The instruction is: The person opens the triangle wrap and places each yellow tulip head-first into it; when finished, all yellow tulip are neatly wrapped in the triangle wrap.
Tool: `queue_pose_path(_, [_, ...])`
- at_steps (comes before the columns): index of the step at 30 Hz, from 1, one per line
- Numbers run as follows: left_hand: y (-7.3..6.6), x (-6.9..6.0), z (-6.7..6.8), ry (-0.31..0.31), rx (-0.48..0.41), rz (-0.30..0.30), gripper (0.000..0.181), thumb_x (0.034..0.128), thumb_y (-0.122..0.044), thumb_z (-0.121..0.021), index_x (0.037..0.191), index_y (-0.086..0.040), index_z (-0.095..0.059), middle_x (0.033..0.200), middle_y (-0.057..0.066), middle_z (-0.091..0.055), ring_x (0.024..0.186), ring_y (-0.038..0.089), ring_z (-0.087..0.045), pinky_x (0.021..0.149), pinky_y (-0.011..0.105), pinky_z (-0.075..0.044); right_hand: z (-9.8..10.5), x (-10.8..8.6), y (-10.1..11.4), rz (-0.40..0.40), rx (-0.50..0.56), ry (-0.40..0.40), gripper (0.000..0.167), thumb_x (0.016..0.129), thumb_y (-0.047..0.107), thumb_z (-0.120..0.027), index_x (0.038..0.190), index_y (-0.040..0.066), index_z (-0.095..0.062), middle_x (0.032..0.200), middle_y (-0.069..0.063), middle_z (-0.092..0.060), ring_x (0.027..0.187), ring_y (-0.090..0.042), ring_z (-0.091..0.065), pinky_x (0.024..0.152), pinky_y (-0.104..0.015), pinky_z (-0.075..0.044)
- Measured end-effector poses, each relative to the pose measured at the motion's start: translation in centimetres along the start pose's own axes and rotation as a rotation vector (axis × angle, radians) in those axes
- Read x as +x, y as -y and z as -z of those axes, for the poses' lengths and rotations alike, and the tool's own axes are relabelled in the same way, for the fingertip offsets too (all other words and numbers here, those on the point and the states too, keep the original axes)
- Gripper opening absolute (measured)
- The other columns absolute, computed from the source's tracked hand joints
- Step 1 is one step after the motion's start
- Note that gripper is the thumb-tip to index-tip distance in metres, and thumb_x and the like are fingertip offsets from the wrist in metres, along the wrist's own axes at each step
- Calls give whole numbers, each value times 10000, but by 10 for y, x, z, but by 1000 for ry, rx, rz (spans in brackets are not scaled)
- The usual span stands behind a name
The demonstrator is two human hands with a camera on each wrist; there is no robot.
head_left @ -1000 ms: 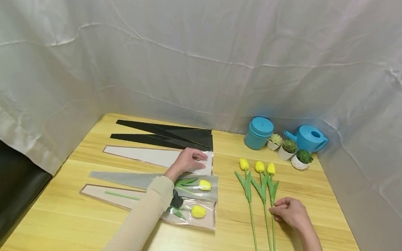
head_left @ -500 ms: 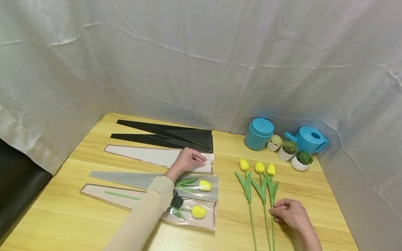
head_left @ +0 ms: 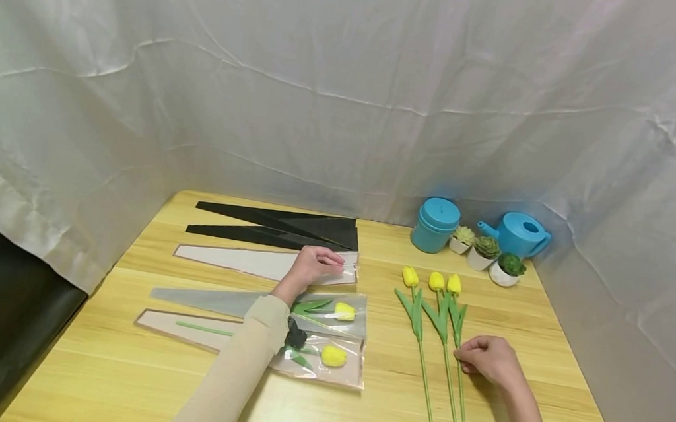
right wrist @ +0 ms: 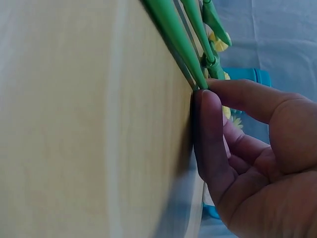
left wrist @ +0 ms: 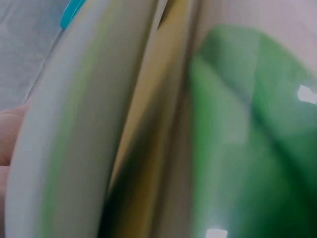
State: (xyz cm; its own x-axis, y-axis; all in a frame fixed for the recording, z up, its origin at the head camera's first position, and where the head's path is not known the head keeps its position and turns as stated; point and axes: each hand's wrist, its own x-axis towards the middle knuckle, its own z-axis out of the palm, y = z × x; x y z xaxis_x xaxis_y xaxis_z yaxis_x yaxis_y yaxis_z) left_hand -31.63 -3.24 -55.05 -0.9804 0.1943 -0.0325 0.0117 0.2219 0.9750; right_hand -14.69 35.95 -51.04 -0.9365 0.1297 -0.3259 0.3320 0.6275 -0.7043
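Note:
My left hand (head_left: 314, 265) is over the wide end of a white flower sleeve (head_left: 245, 260) with a pinkish border, pinching its clear film between thumb and fingers. My right hand (head_left: 493, 361) pinches the green stem of the rightmost yellow tulip (head_left: 454, 284); the right wrist view shows thumb and forefinger meeting on the stem (right wrist: 173, 39). Two more tulips, a middle one (head_left: 436, 281) and a left one (head_left: 410, 276), lie beside it. In the left wrist view, blurred film and a green leaf (left wrist: 247, 124) fill the frame, and most of the hand is hidden.
Nearer me lie a grey sleeve (head_left: 206, 300) and a pinkish sleeve (head_left: 185, 329), each with a tulip inside, under my left forearm. Black sleeves (head_left: 266, 218) lie at the back. A blue canister (head_left: 434, 225), several potted succulents (head_left: 484, 249) and a blue watering can (head_left: 518, 233) stand back right.
My left fingers, spread a second ago, have closed together on the film; the sleeve's end wrinkled, then flattened as the hand shifted slightly left. The right tulip's head has shifted slightly left.

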Motion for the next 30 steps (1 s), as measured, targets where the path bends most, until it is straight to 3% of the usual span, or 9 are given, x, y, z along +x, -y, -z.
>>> queue_pose_path(7, [-2,-1,1,-18,-51,10,176,825,-84,-877,994,-85,-830,961,55,-814,881,125,-772,830,251,-593,1,1,2,14,-68,-34,146,930,147,-738,948,3,-754,745,-24,-721,698,-156,-681,703,-278,-544])
queue_pose_path(15, [1,1,1,-9,-63,12,198,822,-76,-875,1014,-70,-826,973,62,-814,891,122,-775,823,235,-596,4,-4,6,2,54,-57,217,986,119,-677,1069,-79,-699,857,-96,-714,706,-172,-694,652,-301,-610])
queue_pose_path(24, [0,1,1,1,-75,2,201,819,-65,-875,1013,-68,-826,983,70,-813,896,126,-775,809,231,-597,12,-14,20,25,111,-78,263,1017,109,-637,1158,-114,-639,919,-126,-693,748,-213,-721,682,-326,-620])
queue_pose_path(30, [0,0,0,-1,-70,-1,194,826,-63,-870,1013,-54,-822,973,77,-813,872,113,-773,769,209,-588,12,-13,20,47,166,-111,344,1034,144,-639,1251,-118,-591,968,-107,-648,779,-166,-721,730,-314,-631])
